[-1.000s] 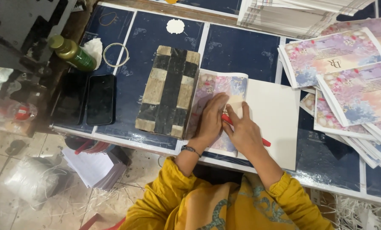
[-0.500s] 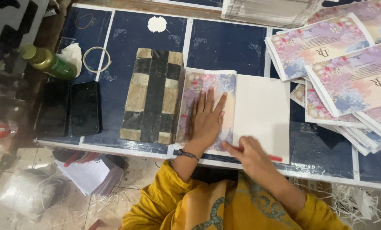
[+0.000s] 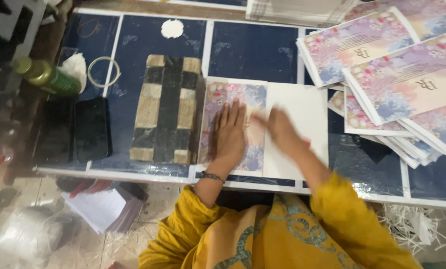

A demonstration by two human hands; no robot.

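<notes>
Floral card under both hands

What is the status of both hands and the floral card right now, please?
Left hand flat on floral card. Right hand blurred over its white half. Wooden block butts the card's left edge.

left hand flat, fingers spread | right hand blurred, open

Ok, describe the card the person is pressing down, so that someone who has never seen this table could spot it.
On the dark blue table, just right of the black-and-tan striped block, lies the floral card under the flat left hand. Unlike the fanned stack of floral cards at the far right, it lies alone, joined to a plain white panel.
</notes>
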